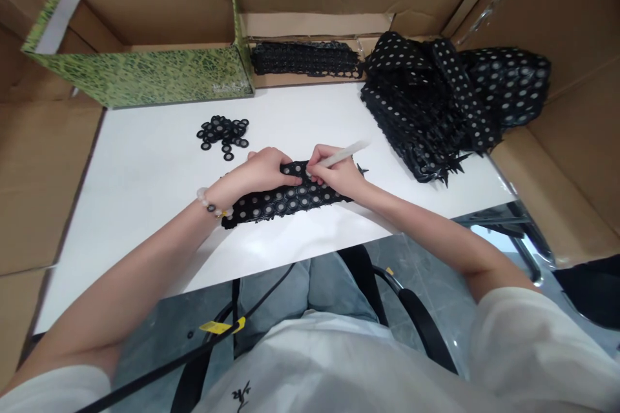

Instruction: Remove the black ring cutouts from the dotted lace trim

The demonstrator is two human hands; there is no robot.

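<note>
Centrally, a black dotted sheet (290, 199) lay on the white worktop (145, 155), beneath the person's two hands, its grey discs arranged in rows. The right hand (335, 173) had its fingers closed in a writing grip around a slim, whitish stick (345, 153), whose upper end slanted away to the right; its lower end was hidden by the fingers, just over the far part of the sheet. The left hand (266, 169) rested on the sheet's far left portion, thumb extended toward the right hand and the fingers partly bent; whether they pinched the edge or only pressed on it could not be told. A beaded bracelet (212, 206) encircled the left wrist. Beyond the left hand, a loose pile of small black rings (221, 131) with grey centres lay on the worktop. Behind the pile stood an open-topped box (165, 74) with a green patterned side. To its right lay a black perforated bundle (307, 59), and farther right, a crumpled heap (426, 100) of black dotted material.
</note>
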